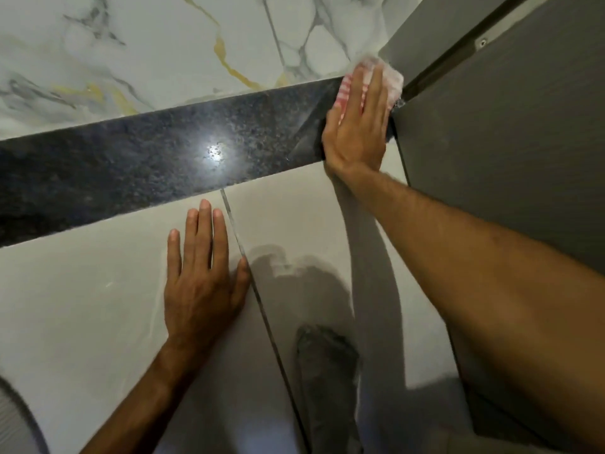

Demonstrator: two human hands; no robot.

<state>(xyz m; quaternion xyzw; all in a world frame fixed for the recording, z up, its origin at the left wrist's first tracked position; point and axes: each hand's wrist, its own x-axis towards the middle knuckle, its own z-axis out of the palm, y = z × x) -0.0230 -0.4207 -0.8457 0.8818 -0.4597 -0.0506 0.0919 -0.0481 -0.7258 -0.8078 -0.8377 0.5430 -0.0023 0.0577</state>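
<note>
A glossy black speckled stone strip [147, 165] runs across the view between white marbled tile above and plain pale tile below. My right hand [357, 126] lies flat with straight fingers on a red-and-white striped cloth [391, 78], pressing it onto the right end of the strip beside a grey door. My left hand [203, 280] rests flat, fingers spread, on the pale tile [82, 306] below the strip. It holds nothing.
A grey door [507, 142] with a metal edge trim [458, 54] stands at the right, touching the strip's end. A grout line [258, 299] runs down the pale tile beside my left hand. White marbled tile [131, 54] with gold veins fills the top.
</note>
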